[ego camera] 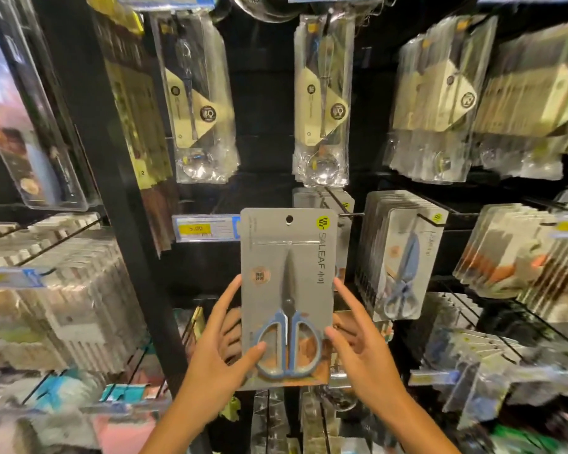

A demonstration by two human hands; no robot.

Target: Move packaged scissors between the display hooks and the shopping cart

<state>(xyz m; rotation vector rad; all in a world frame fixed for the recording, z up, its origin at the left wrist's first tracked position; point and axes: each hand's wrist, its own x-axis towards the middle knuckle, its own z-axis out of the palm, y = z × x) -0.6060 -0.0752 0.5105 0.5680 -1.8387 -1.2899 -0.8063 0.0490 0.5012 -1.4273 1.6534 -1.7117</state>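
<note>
A grey card pack of blue-handled scissors (287,290) is held upright in front of the display, its hang hole at the top. My left hand (220,358) grips its left edge, thumb over the blue handle and fingers behind. My right hand (358,348) holds the right edge, thumb at the handle. Just behind and to the right, a display hook (351,215) carries several more grey scissor packs (322,198). Another hook holds a row of scissor packs (400,257) further right. No shopping cart is in view.
A black upright post (125,191) stands left of the hooks, with a price tag (204,228) beside it. Clear-bagged utensils (322,103) hang above. Packed goods fill the hooks on the left (63,290) and right (522,253).
</note>
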